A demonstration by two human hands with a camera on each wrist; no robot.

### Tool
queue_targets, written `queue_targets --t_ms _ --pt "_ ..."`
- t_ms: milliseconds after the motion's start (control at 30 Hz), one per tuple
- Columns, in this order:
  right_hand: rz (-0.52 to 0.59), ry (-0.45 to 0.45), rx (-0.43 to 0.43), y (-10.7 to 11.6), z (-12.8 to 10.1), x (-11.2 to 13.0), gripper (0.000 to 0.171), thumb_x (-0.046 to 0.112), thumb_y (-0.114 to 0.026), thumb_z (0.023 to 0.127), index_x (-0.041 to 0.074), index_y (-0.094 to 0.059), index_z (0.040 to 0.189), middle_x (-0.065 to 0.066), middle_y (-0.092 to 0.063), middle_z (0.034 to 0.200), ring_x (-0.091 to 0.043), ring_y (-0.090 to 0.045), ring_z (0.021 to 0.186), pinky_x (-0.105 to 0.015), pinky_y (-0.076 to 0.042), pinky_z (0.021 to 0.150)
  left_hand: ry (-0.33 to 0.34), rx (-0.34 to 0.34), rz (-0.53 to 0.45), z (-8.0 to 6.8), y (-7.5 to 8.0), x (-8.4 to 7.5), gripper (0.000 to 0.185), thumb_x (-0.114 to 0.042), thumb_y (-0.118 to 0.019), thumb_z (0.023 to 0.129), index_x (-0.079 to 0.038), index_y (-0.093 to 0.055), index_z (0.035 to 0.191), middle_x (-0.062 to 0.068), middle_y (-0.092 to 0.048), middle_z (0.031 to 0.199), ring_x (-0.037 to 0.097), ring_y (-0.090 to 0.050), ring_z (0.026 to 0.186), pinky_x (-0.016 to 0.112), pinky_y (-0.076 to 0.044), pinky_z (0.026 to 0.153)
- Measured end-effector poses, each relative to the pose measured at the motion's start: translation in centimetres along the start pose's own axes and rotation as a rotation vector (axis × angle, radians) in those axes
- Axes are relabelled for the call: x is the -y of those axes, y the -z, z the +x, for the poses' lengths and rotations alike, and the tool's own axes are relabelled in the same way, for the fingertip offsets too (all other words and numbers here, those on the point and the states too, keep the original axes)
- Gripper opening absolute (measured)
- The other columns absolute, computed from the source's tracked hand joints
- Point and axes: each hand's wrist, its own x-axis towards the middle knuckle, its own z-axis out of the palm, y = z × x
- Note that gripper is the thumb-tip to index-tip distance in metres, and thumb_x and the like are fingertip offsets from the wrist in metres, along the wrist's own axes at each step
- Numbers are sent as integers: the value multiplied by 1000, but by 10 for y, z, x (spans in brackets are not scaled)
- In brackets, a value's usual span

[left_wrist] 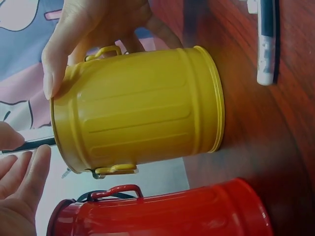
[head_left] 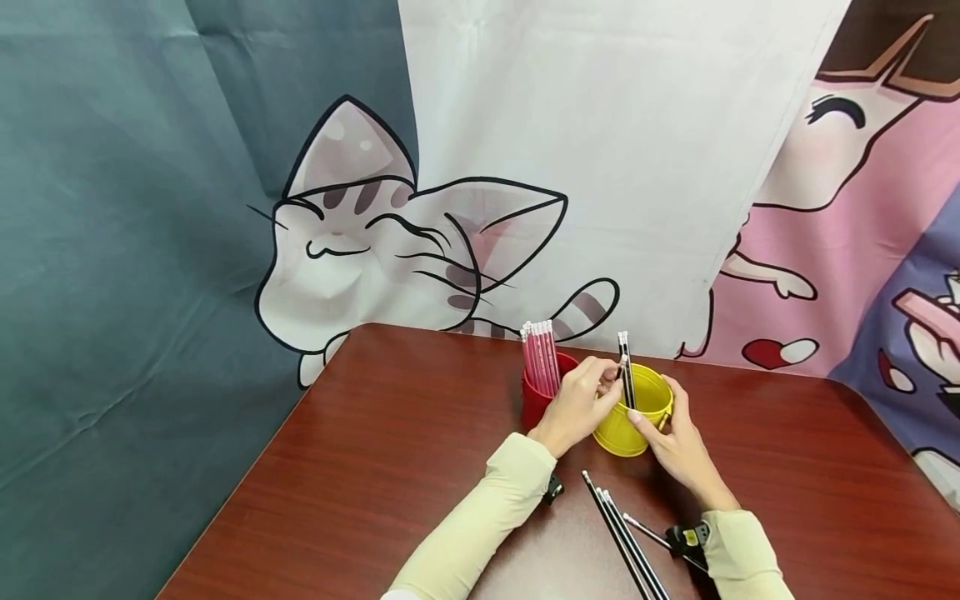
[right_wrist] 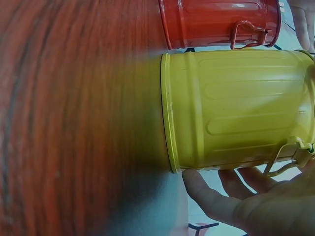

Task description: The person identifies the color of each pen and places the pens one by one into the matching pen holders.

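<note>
Left hand (head_left: 576, 406) pinches a black pencil (head_left: 627, 385) over the yellow bucket (head_left: 633, 414); right hand (head_left: 678, 447) cups the bucket's side, fingers loosely curved around it. Loose black pencils (head_left: 624, 537) lie nearest on the table (head_left: 360, 467). Beside the yellow bucket stands a red bucket (head_left: 542, 396) holding pink pencils (head_left: 541, 357).

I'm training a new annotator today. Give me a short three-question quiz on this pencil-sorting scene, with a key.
1. True or false: the left hand pinches a black pencil over the yellow bucket.
2. What fills the red bucket? A) pink pencils B) black pencils C) nothing
3. Fill in: the right hand steadies the ____ bucket.

Key: 1 true; 2 A, the pink pencils; 3 yellow. More black pencils lie on the table.
</note>
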Motion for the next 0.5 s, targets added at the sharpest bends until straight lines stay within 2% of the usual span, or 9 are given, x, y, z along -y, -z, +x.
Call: queue_targets --t_ms 200,400,500 --pt "4 9 2 -1 0 -1 76 27 -63 87 15 -14 144 -18 -45 127 -24 -50 101 -6 -33 79 33 -27 -22 -8 -4 1 17 -5 -62 85 -1 -58 100 6 -57 88 4 -59 74 6 -46 70" --pt "-9 17 -3 0 0 -2 75 28 -63 87 16 -15 143 -17 -46 125 -10 -50 96 -5 -33 78 57 -77 -64 -20 -7 -2 19 -5 -63 84 1 -57 101 8 -57 88 7 -60 74 6 -46 70" --pt "-16 21 -3 0 0 -2 76 28 -63 87 15 -14 144 -18 -47 124 -12 -50 95 -6 -34 78 84 -107 -96 -27 -9 -3 19 -5 -64 84 1 -57 100 7 -57 87 6 -59 73 7 -47 69"
